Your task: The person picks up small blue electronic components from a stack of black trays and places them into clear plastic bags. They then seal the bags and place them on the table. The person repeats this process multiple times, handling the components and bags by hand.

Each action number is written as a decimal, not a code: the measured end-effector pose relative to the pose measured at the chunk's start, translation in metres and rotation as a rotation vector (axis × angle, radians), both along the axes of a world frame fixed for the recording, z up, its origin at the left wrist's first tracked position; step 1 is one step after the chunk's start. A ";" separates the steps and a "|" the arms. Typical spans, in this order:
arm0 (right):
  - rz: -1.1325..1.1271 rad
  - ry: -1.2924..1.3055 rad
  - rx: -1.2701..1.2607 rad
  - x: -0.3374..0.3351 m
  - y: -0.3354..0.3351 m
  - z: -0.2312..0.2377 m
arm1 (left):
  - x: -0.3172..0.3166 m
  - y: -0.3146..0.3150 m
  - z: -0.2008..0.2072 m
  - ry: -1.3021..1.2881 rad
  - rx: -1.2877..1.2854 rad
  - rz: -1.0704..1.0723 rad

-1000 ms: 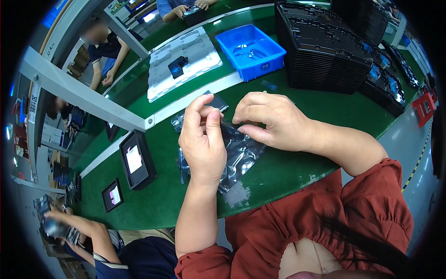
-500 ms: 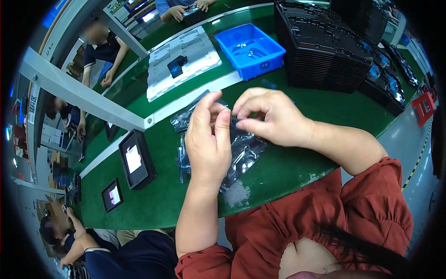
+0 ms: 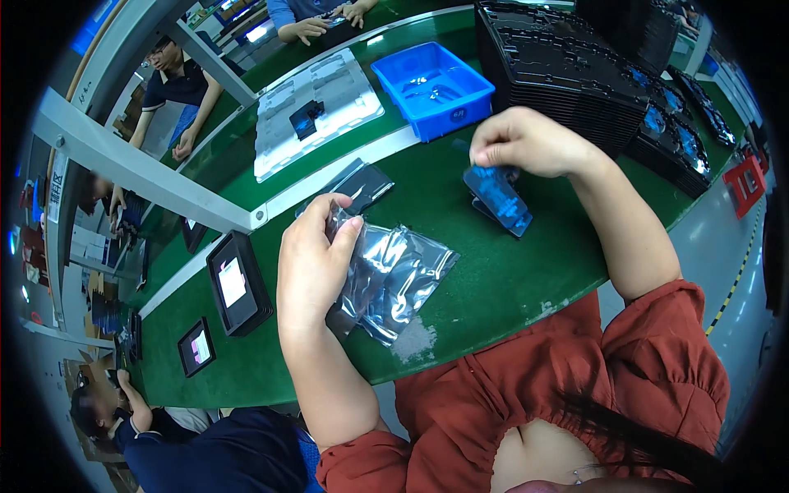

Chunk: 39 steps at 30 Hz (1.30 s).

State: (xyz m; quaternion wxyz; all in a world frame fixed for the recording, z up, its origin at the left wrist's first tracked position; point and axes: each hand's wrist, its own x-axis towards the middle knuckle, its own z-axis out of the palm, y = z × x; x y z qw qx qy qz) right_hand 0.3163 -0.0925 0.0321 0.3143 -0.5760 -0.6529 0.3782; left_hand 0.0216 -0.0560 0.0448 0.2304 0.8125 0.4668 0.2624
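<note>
My left hand (image 3: 312, 259) is closed on a shiny, see-through grey plastic bag (image 3: 394, 275), pinching it between thumb and fingers; the bag spreads over the green bench top. To the right, my right hand (image 3: 530, 141) pinches the upper end of a thin dark flat piece with a blue sheen (image 3: 503, 201). Its kind is not clear, and a second dark edge shows beneath it. Just beyond my left hand lies another dark flat item in a glossy bag (image 3: 367, 187).
A blue plastic bin (image 3: 436, 90) stands farther back, beside tall stacked black trays (image 3: 559, 74). A white moulded tray (image 3: 279, 148) bears a dark part. Black trays with lit screens (image 3: 234, 279) sit at left, near a metal frame post (image 3: 156, 160). Several people work around the bench.
My hands have moved apart. The left went left with the bag, which now lies spread out; the right went right and away, and the dark piece now hangs from its fingers.
</note>
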 end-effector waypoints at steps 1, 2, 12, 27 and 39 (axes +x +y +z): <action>0.046 -0.102 0.030 0.002 0.000 -0.004 | 0.001 0.000 -0.002 0.014 0.011 -0.008; 0.092 -0.204 0.059 0.004 0.000 -0.008 | 0.002 0.000 -0.003 0.029 0.021 -0.016; 0.102 -0.403 0.511 -0.010 0.008 -0.016 | -0.001 0.003 -0.013 0.322 0.454 0.098; 0.390 -0.776 0.495 -0.144 0.147 -0.030 | -0.010 -0.019 -0.033 0.581 -0.017 -0.215; 0.428 -0.758 0.733 -0.158 0.155 -0.050 | -0.010 -0.016 -0.055 0.219 0.122 -0.288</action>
